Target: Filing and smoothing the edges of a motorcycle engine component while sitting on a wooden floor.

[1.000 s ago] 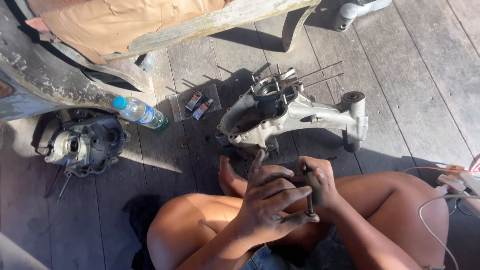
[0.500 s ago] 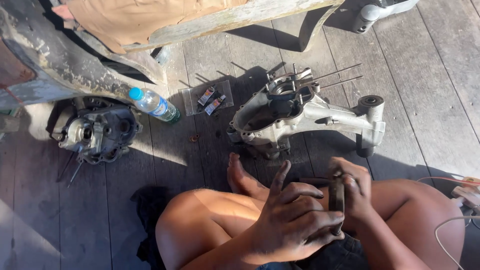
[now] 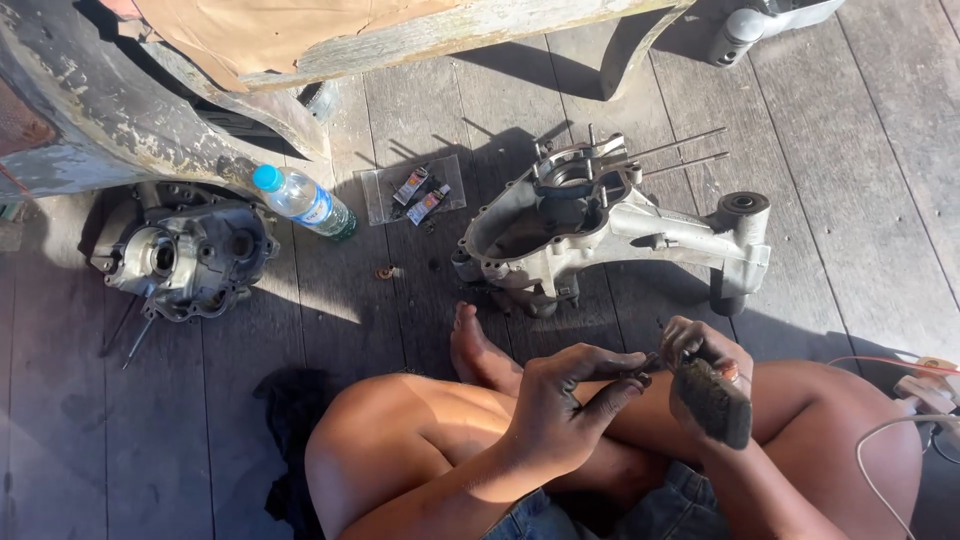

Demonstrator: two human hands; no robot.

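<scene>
Low in the frame, the left hand (image 3: 565, 400) is pinching a small dark part (image 3: 640, 368) between curled fingertips, over the crossed legs. The right hand (image 3: 700, 355) is closing around a worn brush (image 3: 712, 398), its bristles hanging just beside that part. Judging from the grip, the little piece could slip from those fingertips and drop into a gap between the floor planks (image 3: 860, 230); a hard brush stroke would do it. At centre, the grey engine crankcase (image 3: 590, 225) is lying open side up, studs sticking out, its hollow showing nothing loose that I can make out. Left of it, a clear plastic bag (image 3: 412, 188) is holding two small tubes. The bottle (image 3: 300, 200) with the blue cap is lying on its side, looking nearly empty. A second casing (image 3: 185, 255) is sitting at the left.
</scene>
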